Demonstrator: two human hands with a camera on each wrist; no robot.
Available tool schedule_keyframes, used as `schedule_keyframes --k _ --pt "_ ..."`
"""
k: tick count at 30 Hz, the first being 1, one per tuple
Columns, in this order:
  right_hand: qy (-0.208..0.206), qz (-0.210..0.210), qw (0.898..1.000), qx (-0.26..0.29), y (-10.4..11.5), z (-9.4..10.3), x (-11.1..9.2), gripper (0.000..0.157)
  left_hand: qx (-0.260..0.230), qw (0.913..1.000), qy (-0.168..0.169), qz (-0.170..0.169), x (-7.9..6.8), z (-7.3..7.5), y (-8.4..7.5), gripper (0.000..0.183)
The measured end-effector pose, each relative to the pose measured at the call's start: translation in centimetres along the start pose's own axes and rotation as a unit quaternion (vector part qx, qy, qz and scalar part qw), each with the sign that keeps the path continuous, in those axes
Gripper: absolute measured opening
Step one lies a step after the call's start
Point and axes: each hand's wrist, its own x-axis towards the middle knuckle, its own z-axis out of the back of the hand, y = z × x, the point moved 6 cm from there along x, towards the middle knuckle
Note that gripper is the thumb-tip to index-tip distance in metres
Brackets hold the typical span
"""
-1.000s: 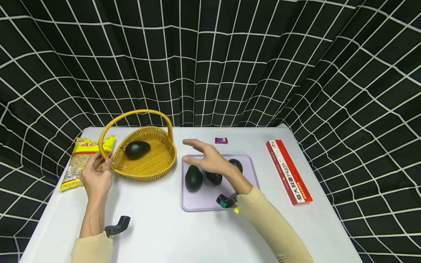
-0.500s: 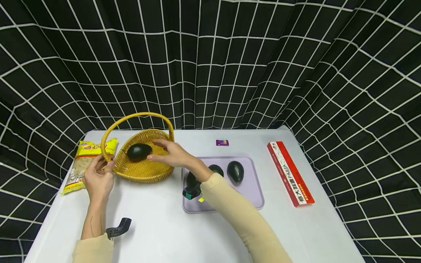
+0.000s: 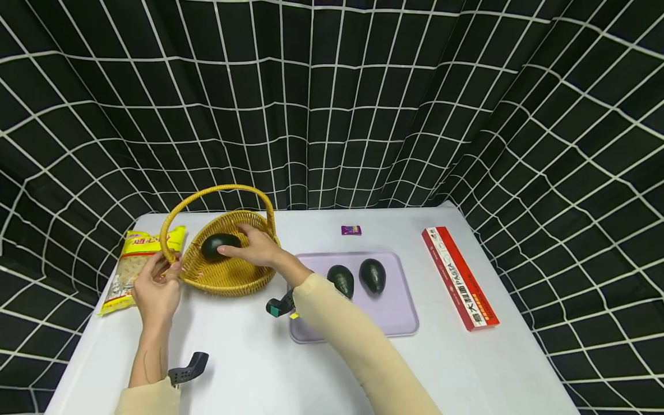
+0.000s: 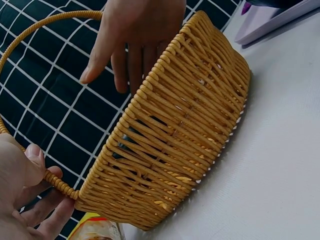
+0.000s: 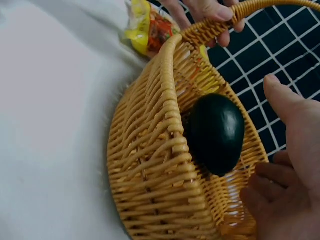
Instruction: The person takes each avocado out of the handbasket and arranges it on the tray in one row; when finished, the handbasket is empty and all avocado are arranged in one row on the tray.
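Note:
In the head view a yellow wicker basket point(image 3: 228, 283) stands at the left with a dark green avocado point(image 3: 217, 248) inside. My left hand point(image 3: 158, 288) grips the base of the basket's handle point(image 3: 222, 188), thumb and fingers around it in the left wrist view. My right hand point(image 3: 258, 248) reaches over the basket's right rim with thumb and fingers spread, holding nothing. In the right wrist view a gap shows between that hand point(image 5: 290, 170) and the avocado point(image 5: 217, 132). Two more avocados point(image 3: 372, 276) lie in the lilac tray point(image 3: 384, 317); my right sleeve hides the tray's left part.
Behind my left hand lies a yellow food bag point(image 3: 129, 268). A red and white pasta box point(image 3: 459, 276) lies at the right, and a small purple packet point(image 3: 351, 230) behind the tray. A black curtain with white grid lines point(image 3: 332, 127) surrounds the white table point(image 3: 244, 357).
My right hand has moved left from over the tray into the basket, toward the avocado there. My left hand has stayed on the handle. The head view has shifted slightly.

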Motion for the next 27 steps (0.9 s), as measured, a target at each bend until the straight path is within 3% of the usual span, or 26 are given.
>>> schedule_keyframes --k 18,27 --pt "-0.025 -0.084 0.996 0.009 -0.1 -2.4 1.3 0.087 0.011 0.9999 0.003 -0.001 -0.4 0.2 0.4 0.042" --pt "-0.029 -0.09 0.995 0.01 0.1 -2.8 1.9 0.087 0.011 0.9999 0.001 -0.005 -0.4 0.0 0.2 0.043"
